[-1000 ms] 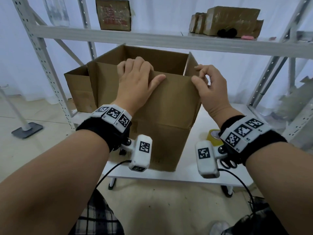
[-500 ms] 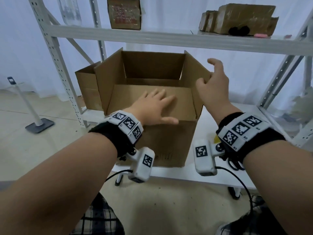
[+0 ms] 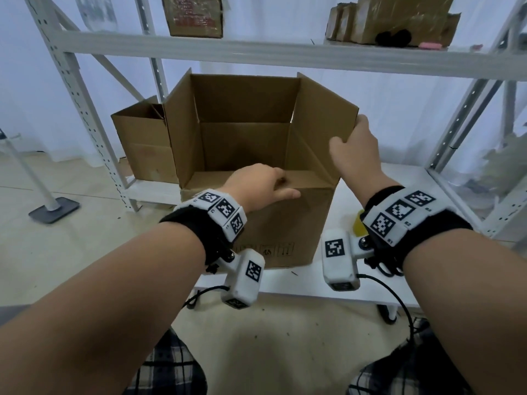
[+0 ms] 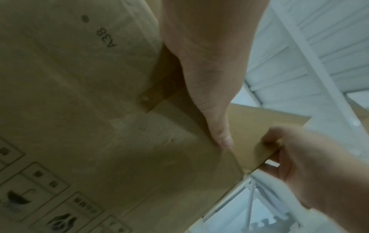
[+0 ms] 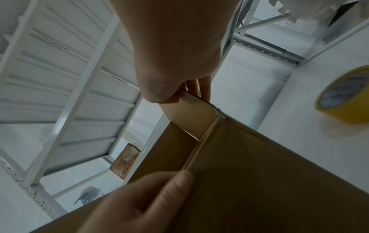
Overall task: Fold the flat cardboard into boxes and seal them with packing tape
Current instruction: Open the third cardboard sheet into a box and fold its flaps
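An open brown cardboard box [image 3: 285, 223] stands upright on the white table [image 3: 399, 178]. Its near flap is folded down inside it. My left hand [image 3: 256, 186] grips the near top edge, thumb [image 4: 217, 126] along the outside wall and fingers hidden inside. My right hand [image 3: 356, 155] pinches the near corner of the raised right flap [image 3: 322, 121], thumb on the inner face and fingers behind. The left and far flaps stand up. A yellow tape roll [image 5: 347, 97] lies on the table right of the box, mostly hidden behind my right wrist in the head view.
A second open box [image 3: 142, 143] sits behind on the left. A grey shelf board [image 3: 256, 52] with packed parcels runs just above the box. Shelf uprights [image 3: 85, 109] stand left and right. Dark scissor handles [image 3: 385, 269] show under my right wrist.
My left hand pushed the near flap from upright down into the box. My right hand left the front corner, reached out and took hold of the right flap's corner.
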`<action>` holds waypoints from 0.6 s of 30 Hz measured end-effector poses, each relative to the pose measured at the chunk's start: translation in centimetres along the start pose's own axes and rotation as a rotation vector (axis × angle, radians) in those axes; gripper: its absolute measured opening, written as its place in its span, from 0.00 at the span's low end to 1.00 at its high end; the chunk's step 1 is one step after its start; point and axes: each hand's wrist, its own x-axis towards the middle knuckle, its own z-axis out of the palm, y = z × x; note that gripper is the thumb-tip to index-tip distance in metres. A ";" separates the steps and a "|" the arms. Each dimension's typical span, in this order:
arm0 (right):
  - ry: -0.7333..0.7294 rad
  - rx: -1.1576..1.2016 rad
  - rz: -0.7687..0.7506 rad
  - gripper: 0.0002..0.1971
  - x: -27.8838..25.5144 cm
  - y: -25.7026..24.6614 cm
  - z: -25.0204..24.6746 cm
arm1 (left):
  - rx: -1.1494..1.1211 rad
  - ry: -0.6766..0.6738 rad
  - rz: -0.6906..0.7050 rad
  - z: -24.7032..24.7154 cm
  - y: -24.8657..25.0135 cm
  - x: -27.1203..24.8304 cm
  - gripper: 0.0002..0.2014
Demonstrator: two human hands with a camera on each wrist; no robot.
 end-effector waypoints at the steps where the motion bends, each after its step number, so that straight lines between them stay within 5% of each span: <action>1: -0.008 -0.015 0.018 0.23 -0.1 -0.1 0.2 | -0.008 0.045 0.020 -0.6 -0.1 -0.3 0.27; 5: 0.047 -0.064 0.074 0.25 -0.4 -0.6 0.8 | 0.181 0.501 0.093 -3.9 -2.0 -1.7 0.19; 8: 0.154 -0.136 0.093 0.26 -0.4 -0.6 1.0 | 0.263 0.738 -0.026 -5.9 -4.4 -3.2 0.13; 13: 0.158 -0.112 0.092 0.32 -0.3 -1.8 1.8 | 0.203 0.758 -0.333 -7.0 -6.1 -4.9 0.11; 18: 0.194 -0.034 0.100 0.26 0.0 -1.8 2.4 | 0.205 0.738 -0.416 -7.6 -6.9 -5.3 0.11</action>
